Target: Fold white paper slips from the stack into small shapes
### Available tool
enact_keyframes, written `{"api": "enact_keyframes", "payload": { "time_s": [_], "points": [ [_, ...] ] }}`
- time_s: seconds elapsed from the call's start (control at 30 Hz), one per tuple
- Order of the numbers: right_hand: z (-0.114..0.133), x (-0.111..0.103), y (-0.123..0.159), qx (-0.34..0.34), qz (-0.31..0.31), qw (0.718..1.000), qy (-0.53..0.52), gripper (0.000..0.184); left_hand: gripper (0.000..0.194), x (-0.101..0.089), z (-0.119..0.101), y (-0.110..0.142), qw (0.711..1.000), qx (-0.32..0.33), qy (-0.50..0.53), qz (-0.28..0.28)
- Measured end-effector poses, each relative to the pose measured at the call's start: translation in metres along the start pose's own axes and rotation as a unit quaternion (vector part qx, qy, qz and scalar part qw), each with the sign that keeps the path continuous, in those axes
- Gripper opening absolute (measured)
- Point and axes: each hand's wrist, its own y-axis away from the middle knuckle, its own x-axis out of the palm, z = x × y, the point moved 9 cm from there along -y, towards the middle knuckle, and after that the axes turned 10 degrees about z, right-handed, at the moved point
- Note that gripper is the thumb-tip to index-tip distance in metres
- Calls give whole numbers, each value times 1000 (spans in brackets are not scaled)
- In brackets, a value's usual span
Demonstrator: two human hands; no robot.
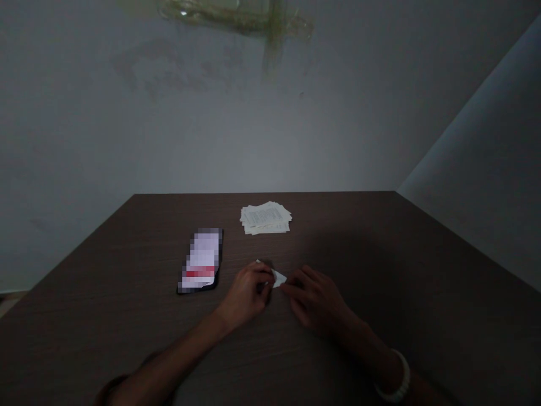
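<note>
A small folded piece of white paper (pixel 278 278) is between my two hands, just above or on the brown tabletop. My left hand (pixel 251 286) is closed on its left part, fingers bent over it and hiding much of it. A pale corner shows past the left fingertips at the back. At the paper's pointed right end, the fingertips of my right hand (pixel 310 296) are pressed together and seem to pinch the tip. A white beaded bracelet (pixel 399 376) circles my right wrist.
Beyond my hands lies a loose stack of printed paper sheets (pixel 265 218). To the left, a phone (pixel 200 262) with a lit, pixelated screen rests on the table (pixel 105 270). A grey wall (pixel 253 141) with peeling tape stands behind the table's far edge.
</note>
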Motion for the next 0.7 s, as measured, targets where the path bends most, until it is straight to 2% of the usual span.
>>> {"api": "enact_keyframes", "payload": {
  "time_s": [0.23,0.37,0.53,0.63,0.7],
  "points": [
    [-6,1,-1,39,1,999,-5,20,24,7,-17,12,994,81,-44,51],
    [-7,-1,-3,41,-7,999,2,21,26,12,-23,14,989,99,-63,89],
    [-7,-1,-3,37,-5,999,3,22,27,9,-27,19,986,115,-101,68],
    [-7,-1,-2,34,-4,999,1,23,25,8,-22,21,987,88,-128,46],
    [-7,-1,-2,32,-1,999,2,24,25,11,-18,21,987,71,-130,58]
  ]
}}
